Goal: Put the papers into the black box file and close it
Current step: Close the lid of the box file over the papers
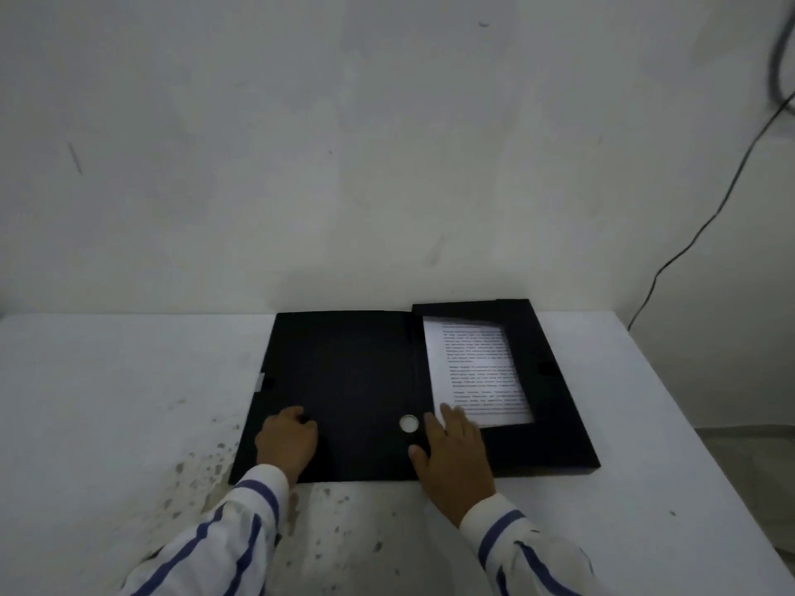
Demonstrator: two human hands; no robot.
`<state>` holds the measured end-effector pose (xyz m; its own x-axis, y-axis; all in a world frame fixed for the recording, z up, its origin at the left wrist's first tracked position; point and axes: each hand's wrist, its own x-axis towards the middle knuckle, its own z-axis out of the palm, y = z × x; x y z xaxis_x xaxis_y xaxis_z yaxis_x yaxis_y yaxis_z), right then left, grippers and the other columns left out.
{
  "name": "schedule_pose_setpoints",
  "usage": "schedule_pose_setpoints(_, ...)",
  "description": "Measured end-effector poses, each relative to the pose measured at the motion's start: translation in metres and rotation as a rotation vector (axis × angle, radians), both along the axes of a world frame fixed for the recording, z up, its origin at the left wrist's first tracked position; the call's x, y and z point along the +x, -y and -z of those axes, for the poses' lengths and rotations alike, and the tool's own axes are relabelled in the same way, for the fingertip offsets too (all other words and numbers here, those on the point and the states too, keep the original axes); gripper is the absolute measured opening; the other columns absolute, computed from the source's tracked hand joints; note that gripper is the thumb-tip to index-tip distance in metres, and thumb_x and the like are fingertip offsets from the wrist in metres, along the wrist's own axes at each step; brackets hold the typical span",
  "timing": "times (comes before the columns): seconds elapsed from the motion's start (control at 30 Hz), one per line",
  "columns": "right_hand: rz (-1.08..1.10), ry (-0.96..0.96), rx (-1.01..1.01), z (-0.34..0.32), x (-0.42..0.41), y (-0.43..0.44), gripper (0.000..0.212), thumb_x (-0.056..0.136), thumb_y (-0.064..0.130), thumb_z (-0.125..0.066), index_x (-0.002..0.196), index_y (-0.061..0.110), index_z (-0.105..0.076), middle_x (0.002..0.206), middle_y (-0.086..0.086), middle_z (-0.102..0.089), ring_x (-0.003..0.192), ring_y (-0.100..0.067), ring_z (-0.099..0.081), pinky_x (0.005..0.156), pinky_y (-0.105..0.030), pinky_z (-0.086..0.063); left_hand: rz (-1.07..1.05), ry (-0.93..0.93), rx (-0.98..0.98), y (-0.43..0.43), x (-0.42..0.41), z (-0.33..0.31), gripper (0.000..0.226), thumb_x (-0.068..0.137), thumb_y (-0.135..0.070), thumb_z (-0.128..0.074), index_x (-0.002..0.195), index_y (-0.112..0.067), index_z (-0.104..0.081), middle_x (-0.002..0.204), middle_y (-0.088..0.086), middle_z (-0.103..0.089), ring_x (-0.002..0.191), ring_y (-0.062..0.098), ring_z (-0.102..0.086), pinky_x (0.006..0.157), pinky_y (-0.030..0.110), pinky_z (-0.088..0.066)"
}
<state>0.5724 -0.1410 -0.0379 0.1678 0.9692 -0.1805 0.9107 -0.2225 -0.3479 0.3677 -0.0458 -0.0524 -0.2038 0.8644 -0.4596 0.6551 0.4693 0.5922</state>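
The black box file (pixel 555 440) lies open on the white table (pixel 107 380). Its lid (pixel 348 380) is spread flat to the left, and the tray is on the right. Printed white papers (pixel 477 367) lie inside the tray, partly under the flaps at the top and right. A round finger hole (pixel 408 424) shows in the spine near the front. My left hand (pixel 287 440) rests on the lid's near left part with its fingers curled and nothing in them. My right hand (pixel 456 458) lies flat with fingers spread over the spine and the tray's near left corner, its fingertips touching the papers.
The table's near left surface is stained with dark specks (pixel 206 462). A white wall (pixel 387 144) rises right behind the file. A dark cable (pixel 705 221) hangs down the wall at the right, past the table's right edge (pixel 710 445).
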Motion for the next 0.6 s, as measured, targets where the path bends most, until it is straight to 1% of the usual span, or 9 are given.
schedule_pose_setpoints(0.1, -0.159, -0.007, -0.057, 0.001, -0.036, -0.011, 0.055, 0.095, 0.034, -0.042, 0.143, 0.013, -0.025, 0.156, -0.010, -0.015, 0.144, -0.026, -0.008, 0.119, -0.042, -0.010, 0.007, -0.172, -0.052, 0.000, -0.026, -0.002, 0.055, 0.087, -0.030, -0.052, 0.140, -0.015, -0.046, 0.143, 0.020, -0.046, 0.128, 0.041, -0.045, 0.109, 0.043, -0.036)
schedule_pose_setpoints(0.17, -0.207, -0.018, -0.115, 0.007, -0.055, -0.017, 0.055, 0.095, 0.029, -0.044, 0.143, 0.011, -0.025, 0.156, -0.010, -0.014, 0.144, -0.026, -0.009, 0.119, -0.040, -0.013, -0.008, -0.208, -0.079, 0.000, -0.038, 0.000, 0.059, 0.084, -0.032, -0.053, 0.139, -0.013, -0.046, 0.142, 0.020, -0.045, 0.127, 0.042, -0.044, 0.107, 0.044, -0.036)
schedule_pose_setpoints(0.27, -0.211, -0.029, -0.222, 0.014, -0.074, -0.021, 0.057, 0.095, 0.026, -0.045, 0.144, 0.011, -0.022, 0.157, -0.012, -0.009, 0.144, -0.028, -0.006, 0.119, -0.041, -0.014, -0.041, -0.196, -0.086, -0.001, -0.047, 0.003, 0.054, 0.077, -0.032, -0.054, 0.126, -0.010, -0.054, 0.134, 0.020, -0.051, 0.120, 0.042, -0.047, 0.102, 0.045, -0.042)
schedule_pose_setpoints(0.4, -0.177, 0.016, -0.271, 0.018, -0.083, -0.023, 0.060, 0.093, 0.029, -0.049, 0.144, 0.013, -0.022, 0.157, -0.012, -0.010, 0.144, -0.030, -0.008, 0.117, -0.044, -0.019, -0.028, -0.202, -0.103, -0.003, -0.046, 0.002, 0.054, 0.082, -0.029, -0.053, 0.131, -0.008, -0.048, 0.138, 0.020, -0.044, 0.126, 0.041, -0.041, 0.103, 0.044, -0.038)
schedule_pose_setpoints(0.47, -0.175, 0.017, -0.265, 0.019, -0.083, -0.024, 0.060, 0.093, 0.030, -0.048, 0.144, 0.013, -0.022, 0.157, -0.012, -0.011, 0.144, -0.030, -0.009, 0.117, -0.043, -0.019, -0.039, -0.204, -0.114, -0.007, -0.047, 0.003, 0.052, 0.082, -0.029, -0.053, 0.130, -0.008, -0.048, 0.138, 0.020, -0.043, 0.126, 0.041, -0.040, 0.103, 0.044, -0.037)
schedule_pose_setpoints(0.6, -0.159, -0.011, -0.262, 0.018, -0.084, -0.024, 0.059, 0.093, 0.029, -0.049, 0.144, 0.015, -0.023, 0.156, -0.010, -0.012, 0.144, -0.029, -0.009, 0.117, -0.042, -0.019, -0.085, -0.170, -0.151, -0.019, -0.057, 0.004, 0.041, 0.079, -0.029, -0.051, 0.111, -0.005, -0.059, 0.122, 0.020, -0.055, 0.110, 0.037, -0.053, 0.099, 0.042, -0.044)
